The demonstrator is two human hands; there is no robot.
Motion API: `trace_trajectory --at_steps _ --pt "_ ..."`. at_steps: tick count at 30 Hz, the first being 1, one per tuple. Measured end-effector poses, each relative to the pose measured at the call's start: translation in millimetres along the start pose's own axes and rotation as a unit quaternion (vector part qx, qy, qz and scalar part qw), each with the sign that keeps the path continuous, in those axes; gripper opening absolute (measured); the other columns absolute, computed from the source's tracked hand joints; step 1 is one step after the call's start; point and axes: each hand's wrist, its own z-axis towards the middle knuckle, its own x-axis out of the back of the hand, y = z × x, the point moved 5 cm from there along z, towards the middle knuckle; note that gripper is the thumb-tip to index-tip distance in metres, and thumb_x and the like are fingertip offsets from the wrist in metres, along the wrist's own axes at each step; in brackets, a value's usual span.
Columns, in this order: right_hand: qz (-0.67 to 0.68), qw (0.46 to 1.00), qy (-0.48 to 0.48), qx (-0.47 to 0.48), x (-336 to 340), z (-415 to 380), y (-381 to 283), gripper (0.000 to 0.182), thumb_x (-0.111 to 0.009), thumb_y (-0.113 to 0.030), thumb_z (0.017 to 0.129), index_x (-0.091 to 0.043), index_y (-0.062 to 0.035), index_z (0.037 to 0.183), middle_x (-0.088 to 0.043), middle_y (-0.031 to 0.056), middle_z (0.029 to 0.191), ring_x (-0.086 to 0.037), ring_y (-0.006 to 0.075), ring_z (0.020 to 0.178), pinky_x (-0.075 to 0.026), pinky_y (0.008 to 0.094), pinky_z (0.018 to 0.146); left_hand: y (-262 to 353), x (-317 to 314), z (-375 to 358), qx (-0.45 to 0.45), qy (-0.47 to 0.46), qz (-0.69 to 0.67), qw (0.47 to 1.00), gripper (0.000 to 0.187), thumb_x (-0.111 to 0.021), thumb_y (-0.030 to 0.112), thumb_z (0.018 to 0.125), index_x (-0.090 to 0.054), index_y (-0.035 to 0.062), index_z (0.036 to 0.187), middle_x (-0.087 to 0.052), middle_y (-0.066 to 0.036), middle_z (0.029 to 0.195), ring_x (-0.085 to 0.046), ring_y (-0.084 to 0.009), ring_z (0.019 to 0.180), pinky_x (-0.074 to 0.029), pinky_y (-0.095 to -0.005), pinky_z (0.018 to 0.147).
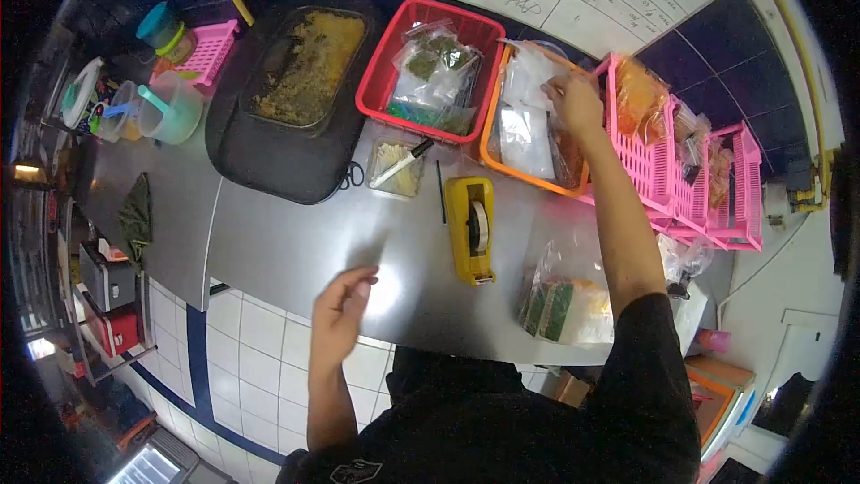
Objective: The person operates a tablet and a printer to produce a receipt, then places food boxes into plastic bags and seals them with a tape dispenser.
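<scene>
Count: one red basket, one orange basket, three pink baskets in a row at right, one more pink basket far left. One yellow tape dispenser mid-counter; one bag near the counter's edge.

Right hand is over the orange basket, fingers bent onto the clear packets inside; whether it grips one I cannot tell.

Left hand hovers at the counter edge, fingers loosely curled, empty.
</scene>
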Motion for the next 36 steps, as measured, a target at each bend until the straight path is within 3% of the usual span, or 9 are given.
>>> trace_trajectory --at_steps 7,9,12,17,20,26,33,35,36 --pt "0.137 0.989 0.048 -0.024 13.9 -56.6 15.4 0.022 -0.072 -0.026 0.081 -0.069 -0.0043 0.083 -0.066 0.018 0.085 -0.064 0.0382 0.082 -0.05 0.045 0.075 22.5 -83.4 103.7 -0.047 -0.075 -0.038 0.995 0.026 -0.059 0.021 0.097 -0.065 -0.0018 0.107 -0.068 -0.006 0.093 -0.062 -0.0105 0.084 -0.048 -0.0249 0.075" --pt "0.159 0.985 0.038 -0.053 14.0 -68.6 9.2 0.026 -0.079 -0.02 0.077 -0.062 -0.0001 0.075 -0.063 0.0129 0.073 -0.061 0.026 0.069 -0.049 0.0369 0.065 37.3 -129.1 138.5 -0.054 -0.108 -0.041 0.992 0.027 -0.061 0.023 0.096 -0.065 -0.0022 0.105 -0.067 -0.005 0.085 -0.062 -0.0097 0.077 -0.049 -0.0253 0.07" --pt "0.187 0.976 -0.007 -0.109 13.9 -78.1 3.1 0.036 -0.084 -0.027 0.069 -0.058 -0.002 0.068 -0.064 0.0183 0.072 -0.062 0.0325 0.065 -0.049 0.0418 0.063 60.0 -186.7 187.1 -0.111 -0.094 0.02 0.989 0.033 -0.066 0.028 0.09 -0.065 -0.0021 0.104 -0.07 -0.012 0.086 -0.067 -0.0186 0.077 -0.052 -0.0315 0.07" --pt "0.256 0.96 -0.001 -0.112 -1.6 -85.2 14.1 0.051 -0.086 -0.031 0.069 -0.046 -0.0027 0.056 -0.05 0.0091 0.053 -0.043 0.0141 0.051 -0.04 0.0357 0.048 33.8 -255.4 262.4 -0.143 0.005 0.162 0.976 0.038 -0.067 0.032 0.083 -0.067 0.0033 0.108 -0.069 -0.022 0.091 -0.069 -0.0358 0.084 -0.053 -0.0435 0.075" --pt "0.274 0.954 -0.005 -0.123 -11.8 -90.1 36.6 0.044 -0.082 -0.027 0.076 -0.049 -0.0017 0.06 -0.052 0.0081 0.055 -0.048 0.0137 0.051 -0.042 0.0349 0.049 22.9 -278.5 280.8 -0.123 -0.083 0.201 0.968 0.032 -0.065 0.028 0.081 -0.067 0.0076 0.106 -0.069 -0.023 0.091 -0.066 -0.0411 0.087 -0.052 -0.0477 0.078" --pt "0.51 0.838 0.028 -0.191 -2.7 -102.8 22.0 0.02 -0.072 -0.009 0.085 -0.056 0.0012 0.093 -0.061 0.0075 0.071 -0.062 0.0143 0.06 -0.049 0.0297 0.052 46.6 -258.3 261.4 -0.181 0.013 0.157 0.971 0.028 -0.063 0.027 0.084 -0.065 0.004 0.099 -0.068 -0.021 0.091 -0.065 -0.0395 0.085 -0.05 -0.0486 0.077" --pt "0.31 0.924 0.013 -0.223 18.0 -100.0 9.9 0.032 -0.082 -0.014 0.073 -0.06 0.0008 0.093 -0.062 0.0117 0.065 -0.064 0.0202 0.061 -0.049 0.0349 0.055 48.4 -265.1 245.2 -0.186 -0.013 0.191 0.964 0.038 -0.066 0.032 0.084 -0.064 0.0025 0.108 -0.063 -0.019 0.106 -0.06 -0.036 0.097 -0.048 -0.0448 0.084" --pt "0.293 0.935 0.019 -0.198 8.7 -102.9 19.3 0.029 -0.081 -0.016 0.074 -0.061 0.0008 0.088 -0.061 0.0132 0.064 -0.063 0.0228 0.059 -0.048 0.0373 0.055 65.0 -266.4 240.5 -0.393 0.125 0.233 0.881 0.033 -0.067 0.028 0.083 -0.065 0.0057 0.108 -0.059 -0.016 0.112 -0.056 -0.0345 0.106 -0.045 -0.044 0.088" --pt "0.278 0.944 0.027 -0.177 14.6 -104.4 16.5 0.028 -0.079 -0.019 0.075 -0.061 0.0008 0.083 -0.061 0.0147 0.063 -0.062 0.0254 0.058 -0.047 0.0396 0.056 64.8 -271.0 243.6 -0.391 0.128 0.23 0.882 0.033 -0.067 0.028 0.083 -0.065 0.0057 0.108 -0.059 -0.016 0.112 -0.056 -0.0345 0.106 -0.045 -0.044 0.088"
